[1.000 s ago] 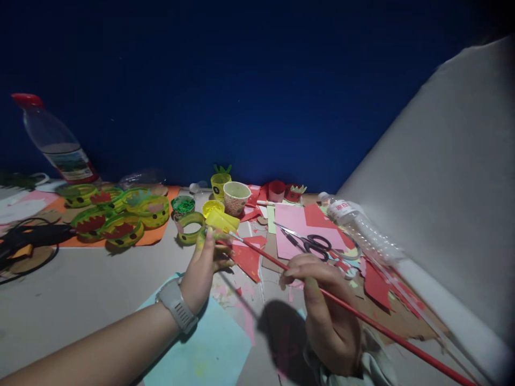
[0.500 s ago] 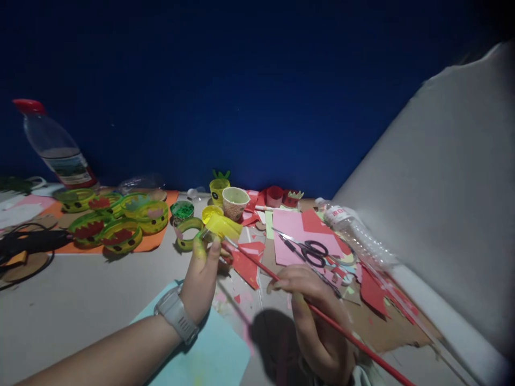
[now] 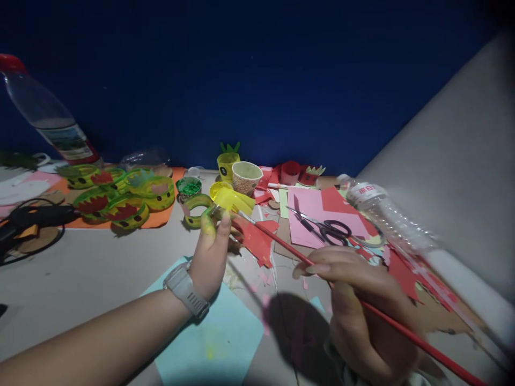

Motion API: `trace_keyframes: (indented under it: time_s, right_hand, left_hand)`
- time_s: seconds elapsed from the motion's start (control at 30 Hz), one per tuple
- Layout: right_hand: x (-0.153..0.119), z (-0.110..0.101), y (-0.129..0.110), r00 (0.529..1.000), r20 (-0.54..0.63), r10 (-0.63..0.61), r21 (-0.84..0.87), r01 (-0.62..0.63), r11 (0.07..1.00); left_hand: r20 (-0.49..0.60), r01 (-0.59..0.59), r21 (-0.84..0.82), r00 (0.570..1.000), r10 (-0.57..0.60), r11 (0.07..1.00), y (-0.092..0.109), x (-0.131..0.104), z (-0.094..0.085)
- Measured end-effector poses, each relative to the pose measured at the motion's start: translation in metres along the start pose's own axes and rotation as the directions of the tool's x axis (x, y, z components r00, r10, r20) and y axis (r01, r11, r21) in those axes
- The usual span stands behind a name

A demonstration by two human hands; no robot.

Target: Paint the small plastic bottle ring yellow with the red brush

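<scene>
My left hand (image 3: pixel 211 252), with a grey watch on the wrist and yellow paint on the thumb, pinches a curved plastic piece coated in yellow paint (image 3: pixel 233 200). Part of that piece is hidden behind the fingers. My right hand (image 3: pixel 362 305) is closed around a red-handled paintbrush (image 3: pixel 298 253). The brush's bristle end lies at the right side of the yellow piece; whether it touches cannot be made out. Just behind are a tub of yellow paint (image 3: pixel 219 188), a tub of green paint (image 3: pixel 189 186) and a green-yellow ring (image 3: pixel 196 210).
Several painted rings (image 3: pixel 124 210) sit on orange paper (image 3: pixel 164 219) at left, near a tilted bottle (image 3: pixel 60 134). Behind stands a paper cup (image 3: pixel 247 179). Scissors (image 3: pixel 322 225) lie on pink paper (image 3: pixel 301 199), beside a clear bottle (image 3: pixel 394 220). Light-blue paper (image 3: pixel 213 332) lies in front.
The view has tilted down, so the table's things sit higher in it. My right hand appears farther right with the paintbrush. Both hands keep their hold.
</scene>
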State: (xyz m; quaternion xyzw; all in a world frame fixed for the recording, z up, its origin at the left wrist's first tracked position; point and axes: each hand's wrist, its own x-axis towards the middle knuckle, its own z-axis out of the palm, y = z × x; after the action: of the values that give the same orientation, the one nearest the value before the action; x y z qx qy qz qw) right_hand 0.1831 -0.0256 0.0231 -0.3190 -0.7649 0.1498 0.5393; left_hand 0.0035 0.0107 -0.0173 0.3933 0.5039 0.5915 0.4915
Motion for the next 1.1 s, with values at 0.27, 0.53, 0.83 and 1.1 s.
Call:
trace_keyframes:
  time_s: [0.27, 0.53, 0.83, 1.1]
  right_hand:
    - [0.004, -0.001, -0.001, 0.992, 0.11, -0.07, 0.054, 0.064, 0.996]
    - [0.005, 0.001, -0.003, 0.986, 0.141, -0.086, -0.001, 0.087, 0.996]
    - [0.001, -0.001, 0.004, 0.996, 0.057, 0.071, 0.014, -0.072, 0.997]
    - [0.005, -0.001, 0.004, 0.996, 0.087, 0.035, 0.01, -0.037, 0.999]
  left_hand:
    - [0.0, -0.036, 0.086, 0.999, 0.036, 0.996, 0.001, -0.003, -0.002]
    - [-0.056, 0.0, 0.063, 0.998, 0.003, 0.998, 0.003, -0.003, -0.002]
    - [-0.045, 0.093, -0.144, 0.994, -0.1, 0.985, 0.007, 0.005, 0.0]
    - [0.029, 0.109, -0.257, 0.994, -0.105, 0.96, 0.004, 0.007, -0.002]
